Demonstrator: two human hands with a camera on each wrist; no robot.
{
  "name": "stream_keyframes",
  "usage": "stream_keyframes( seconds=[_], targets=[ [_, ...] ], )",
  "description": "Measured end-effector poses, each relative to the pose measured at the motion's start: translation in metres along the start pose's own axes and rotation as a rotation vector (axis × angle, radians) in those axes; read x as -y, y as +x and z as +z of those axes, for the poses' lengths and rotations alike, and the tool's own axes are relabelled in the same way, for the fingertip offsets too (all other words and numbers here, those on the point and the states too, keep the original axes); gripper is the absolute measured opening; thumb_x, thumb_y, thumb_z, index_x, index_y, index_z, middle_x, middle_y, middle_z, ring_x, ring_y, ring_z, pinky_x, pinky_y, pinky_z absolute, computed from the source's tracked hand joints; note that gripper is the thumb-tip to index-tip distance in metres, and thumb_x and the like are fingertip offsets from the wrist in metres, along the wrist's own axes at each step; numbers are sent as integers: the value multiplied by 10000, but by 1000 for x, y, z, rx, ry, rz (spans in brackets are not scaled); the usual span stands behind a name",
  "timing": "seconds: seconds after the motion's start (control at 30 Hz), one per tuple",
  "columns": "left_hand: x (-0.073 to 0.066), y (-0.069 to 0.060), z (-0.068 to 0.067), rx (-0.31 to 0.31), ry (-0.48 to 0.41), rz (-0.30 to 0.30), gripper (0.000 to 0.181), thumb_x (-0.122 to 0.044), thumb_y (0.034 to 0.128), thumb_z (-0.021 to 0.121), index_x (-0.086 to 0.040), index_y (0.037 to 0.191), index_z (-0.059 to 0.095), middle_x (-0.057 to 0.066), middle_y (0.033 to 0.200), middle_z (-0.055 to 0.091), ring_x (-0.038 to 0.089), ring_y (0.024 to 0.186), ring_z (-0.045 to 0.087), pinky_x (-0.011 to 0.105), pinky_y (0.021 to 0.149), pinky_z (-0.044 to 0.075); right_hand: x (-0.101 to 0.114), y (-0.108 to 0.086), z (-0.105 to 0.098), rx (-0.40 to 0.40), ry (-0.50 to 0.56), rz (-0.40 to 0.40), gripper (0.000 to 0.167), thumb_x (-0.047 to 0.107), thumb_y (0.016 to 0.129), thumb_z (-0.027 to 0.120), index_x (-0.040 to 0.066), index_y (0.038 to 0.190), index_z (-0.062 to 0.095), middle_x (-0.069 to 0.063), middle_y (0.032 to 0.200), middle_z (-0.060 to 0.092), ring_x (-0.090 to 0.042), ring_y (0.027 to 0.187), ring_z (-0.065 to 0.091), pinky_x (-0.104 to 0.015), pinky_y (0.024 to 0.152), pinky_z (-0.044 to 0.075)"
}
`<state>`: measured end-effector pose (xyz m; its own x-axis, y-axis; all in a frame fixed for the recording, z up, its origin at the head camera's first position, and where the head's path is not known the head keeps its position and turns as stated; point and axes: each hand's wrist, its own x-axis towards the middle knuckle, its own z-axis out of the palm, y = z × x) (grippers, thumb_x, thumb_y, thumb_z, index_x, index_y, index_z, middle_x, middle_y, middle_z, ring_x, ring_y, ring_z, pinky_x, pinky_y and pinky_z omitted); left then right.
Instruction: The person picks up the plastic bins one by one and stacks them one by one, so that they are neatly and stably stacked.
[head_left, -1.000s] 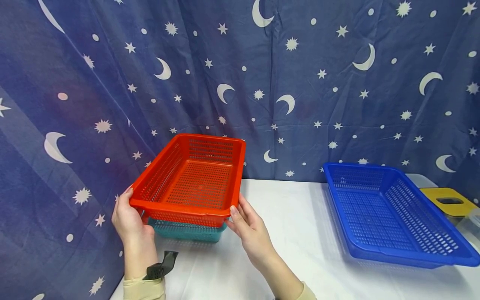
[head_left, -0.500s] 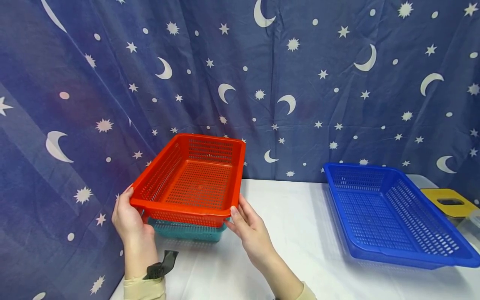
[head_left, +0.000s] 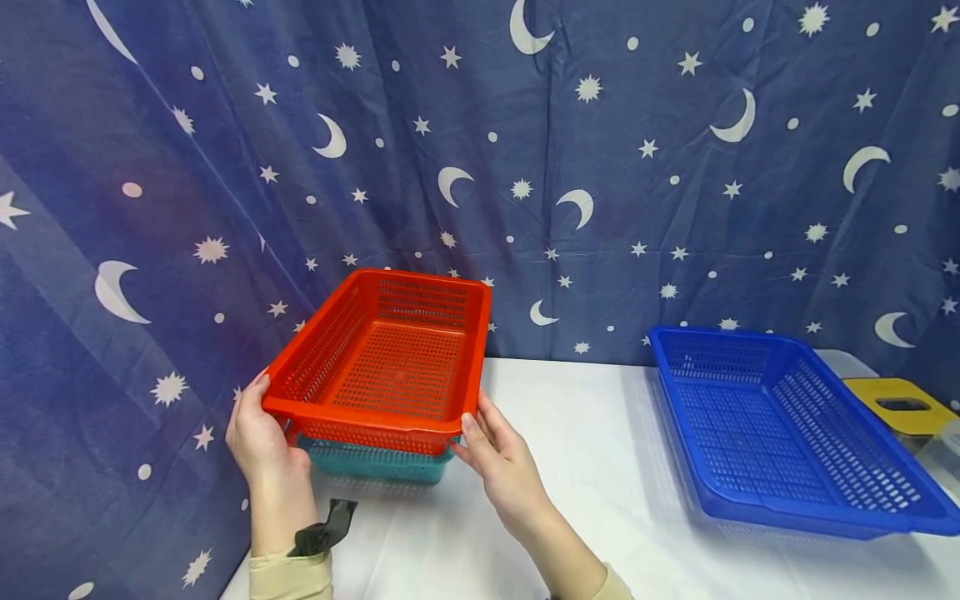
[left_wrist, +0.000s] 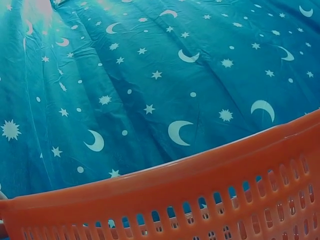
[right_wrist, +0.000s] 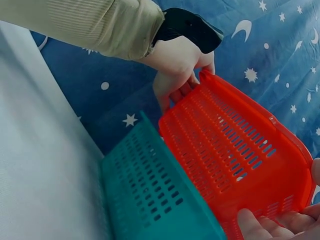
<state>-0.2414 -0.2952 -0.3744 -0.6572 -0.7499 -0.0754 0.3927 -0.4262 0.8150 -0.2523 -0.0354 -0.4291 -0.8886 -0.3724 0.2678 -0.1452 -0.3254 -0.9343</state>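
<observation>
Left hand point(head_left: 258, 437) holds red basket point(head_left: 401, 358) at its 7 o'clock corner, right hand point(head_left: 506, 467) at 5. I see teal basket point(head_left: 375, 467) below, blue basket point(head_left: 757, 442) at 3 o'clock.

No text, label, brand, number or sign can be read in the head view or in the two wrist views.
</observation>
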Motion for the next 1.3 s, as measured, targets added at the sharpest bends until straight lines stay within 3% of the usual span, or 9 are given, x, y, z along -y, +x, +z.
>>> stream_keyframes(
  seconds=[0.17,0.5,0.8,1.0,1.3],
  targets=[
    [1,0,-5,-10,17,-16,385,-353,1017,604,-164,1341,689,38,1334,619,206,1190,542,367,938,388,-5,-1,1,-6,-6,9,692,312,1070,563,69,1629,236,-108,1647,316,-284,1464,389,-423,1043,456],
    [3,5,-6,-15,-31,-51,378,-322,1013,610,-137,1331,697,52,1296,632,210,1140,561,323,875,418,-7,-1,3,-31,-44,30,714,320,1055,594,58,1623,250,-139,1625,349,-274,1449,414,-424,1072,420],
    [1,9,-7,-24,-66,-53,394,-252,1008,631,-74,1357,677,66,1288,631,214,1161,558,330,952,401,-7,0,2,-45,-106,32,683,329,1048,603,92,1614,304,-99,1614,379,-238,1445,423,-383,1070,428],
    [1,12,-9,-50,-50,-57,372,-200,1016,618,-49,1352,674,65,1260,644,203,1147,567,346,997,385,-7,1,2,-62,-140,43,663,327,1048,606,103,1607,328,-87,1593,414,-224,1448,416,-399,1104,389],
    [1,11,-8,-44,52,-44,381,-168,1039,574,-26,1387,632,60,1253,639,183,1133,556,350,1058,350,-10,0,1,-110,-202,72,666,351,1045,607,70,1592,352,-108,1574,437,-247,1455,402,-451,1137,331]
  ],
)
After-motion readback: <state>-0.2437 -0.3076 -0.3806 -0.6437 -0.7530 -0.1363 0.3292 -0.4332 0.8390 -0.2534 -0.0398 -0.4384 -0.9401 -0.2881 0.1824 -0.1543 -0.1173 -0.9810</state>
